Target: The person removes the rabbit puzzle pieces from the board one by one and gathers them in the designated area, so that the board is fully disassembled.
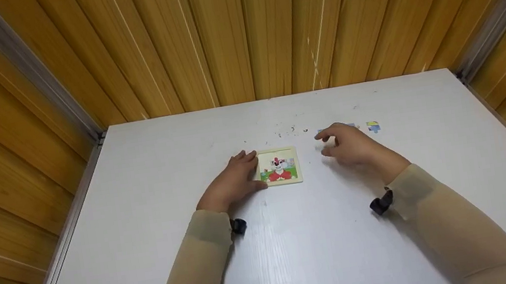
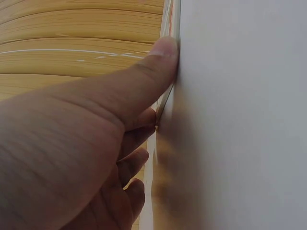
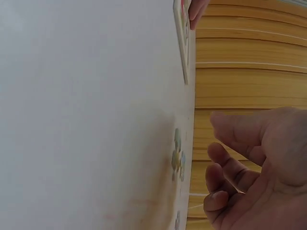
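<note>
Wood-panelled walls (image 1: 237, 30) close round a white table (image 1: 298, 254). Partly hidden behind the right hand (image 1: 350, 147), a bluish puzzle piece (image 1: 351, 126) shows only at its edges; another loose piece (image 1: 373, 126) lies just beyond that hand, small and hard to read. The hand hovers with fingers loosely curled, holding nothing. Against the left hand (image 1: 234, 182), whose thumb and fingertips press its near edge, sits the puzzle frame (image 1: 279, 166), filled with a red-and-green picture.
</note>
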Available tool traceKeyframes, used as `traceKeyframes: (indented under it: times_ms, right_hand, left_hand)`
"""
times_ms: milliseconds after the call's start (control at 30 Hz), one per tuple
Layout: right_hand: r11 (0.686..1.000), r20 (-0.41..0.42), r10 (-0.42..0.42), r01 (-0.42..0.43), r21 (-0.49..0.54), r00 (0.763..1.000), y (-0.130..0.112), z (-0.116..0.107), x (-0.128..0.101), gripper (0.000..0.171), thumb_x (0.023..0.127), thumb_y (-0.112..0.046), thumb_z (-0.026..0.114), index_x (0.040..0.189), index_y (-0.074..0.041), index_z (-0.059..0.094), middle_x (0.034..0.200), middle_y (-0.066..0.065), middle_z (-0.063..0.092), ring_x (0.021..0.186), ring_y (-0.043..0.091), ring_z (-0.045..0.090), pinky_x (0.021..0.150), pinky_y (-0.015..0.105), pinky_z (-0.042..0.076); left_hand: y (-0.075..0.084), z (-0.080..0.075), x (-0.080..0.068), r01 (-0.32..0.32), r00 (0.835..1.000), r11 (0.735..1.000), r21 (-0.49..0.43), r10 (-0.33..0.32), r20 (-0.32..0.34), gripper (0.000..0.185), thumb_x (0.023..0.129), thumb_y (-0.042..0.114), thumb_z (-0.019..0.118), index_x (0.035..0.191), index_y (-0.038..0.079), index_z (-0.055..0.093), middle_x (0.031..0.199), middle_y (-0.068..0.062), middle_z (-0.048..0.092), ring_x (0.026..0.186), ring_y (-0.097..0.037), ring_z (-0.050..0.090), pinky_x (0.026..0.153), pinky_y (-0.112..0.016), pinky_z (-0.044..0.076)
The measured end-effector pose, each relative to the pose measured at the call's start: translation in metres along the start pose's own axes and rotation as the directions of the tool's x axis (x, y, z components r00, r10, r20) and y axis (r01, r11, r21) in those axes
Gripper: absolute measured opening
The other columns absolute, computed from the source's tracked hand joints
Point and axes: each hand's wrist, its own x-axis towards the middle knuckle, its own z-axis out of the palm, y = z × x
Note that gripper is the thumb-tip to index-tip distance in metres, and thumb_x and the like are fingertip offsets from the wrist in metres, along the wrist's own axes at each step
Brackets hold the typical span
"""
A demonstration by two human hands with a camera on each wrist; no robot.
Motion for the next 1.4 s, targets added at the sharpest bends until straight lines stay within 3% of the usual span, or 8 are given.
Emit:
traceKeyframes:
  times_ms: [233,500,767,933,1033,1200,1400]
  right_hand:
    - [0.992,-0.016,-0.031,0.033,0.119,0.999,-0.032,0.008,0.004,0.046,0.106,-0.019,0.078,0.151,-0.010,0.071,0.148,0.018,0.069,0.115,0.030,0.057,0.092,0.037,0.048]
    - [0.957,0.011,-0.031,0.026,0.289,0.999,-0.060,0.022,0.011,0.047,0.106,-0.023,0.079,0.151,-0.013,0.071,0.154,0.019,0.066,0.123,0.031,0.060,0.096,0.035,0.051]
    - [0.900,0.045,-0.036,0.013,0.435,0.998,-0.072,0.035,0.016,0.053,0.105,-0.023,0.079,0.155,-0.009,0.067,0.158,0.025,0.061,0.110,0.024,0.067,0.083,0.026,0.056]
    - [0.881,0.057,-0.049,0.016,0.473,0.997,-0.071,0.045,0.020,0.056,0.105,-0.022,0.079,0.156,-0.005,0.065,0.157,0.025,0.060,0.108,0.023,0.070,0.084,0.030,0.056]
    - [0.880,0.073,-0.041,0.001,0.474,0.997,-0.070,0.053,0.022,0.058,0.105,-0.023,0.080,0.157,-0.005,0.063,0.158,0.022,0.060,0.109,0.024,0.071,0.087,0.032,0.058]
    - [0.904,0.086,-0.013,-0.025,0.426,0.996,-0.065,0.061,0.026,0.057,0.106,-0.024,0.079,0.159,-0.009,0.063,0.158,0.018,0.062,0.120,0.027,0.067,0.097,0.034,0.059]
    - [0.932,0.073,0.007,-0.033,0.362,0.997,-0.060,0.066,0.028,0.055,0.107,-0.021,0.078,0.159,-0.011,0.064,0.156,0.017,0.063,0.126,0.029,0.061,0.103,0.039,0.052]
  left_hand:
    - [-0.001,0.000,0.002,0.004,1.000,1.000,0.001,-0.004,-0.003,0.089,0.102,0.039,0.086,0.177,0.018,0.041,0.190,0.001,0.029,0.180,-0.037,0.014,0.145,-0.056,0.022]
    - [-0.001,0.003,0.004,0.033,0.999,0.999,-0.003,-0.033,-0.006,0.090,0.102,0.042,0.086,0.177,0.024,0.040,0.189,0.003,0.030,0.180,-0.031,0.016,0.144,-0.056,0.024]
    - [0.000,0.001,0.004,0.027,1.000,1.000,0.004,-0.027,-0.006,0.091,0.101,0.044,0.086,0.178,0.024,0.040,0.189,0.000,0.031,0.180,-0.035,0.017,0.144,-0.059,0.024]
    - [-0.001,-0.002,0.003,0.016,1.000,1.000,0.006,-0.016,0.004,0.091,0.102,0.043,0.086,0.177,0.019,0.040,0.189,-0.002,0.031,0.179,-0.039,0.016,0.144,-0.060,0.023]
    - [-0.001,-0.003,0.002,0.014,1.000,1.000,0.012,-0.014,0.007,0.092,0.102,0.042,0.085,0.178,0.017,0.039,0.189,-0.004,0.030,0.179,-0.041,0.016,0.144,-0.060,0.024]
    - [0.000,-0.002,0.003,0.023,1.000,0.999,0.028,-0.023,0.012,0.092,0.103,0.044,0.085,0.178,0.019,0.039,0.189,-0.004,0.030,0.179,-0.041,0.016,0.144,-0.061,0.024]
    - [0.001,-0.002,0.003,0.021,1.000,0.999,0.031,-0.021,0.011,0.091,0.103,0.044,0.084,0.178,0.020,0.039,0.189,-0.002,0.030,0.179,-0.039,0.016,0.144,-0.060,0.024]
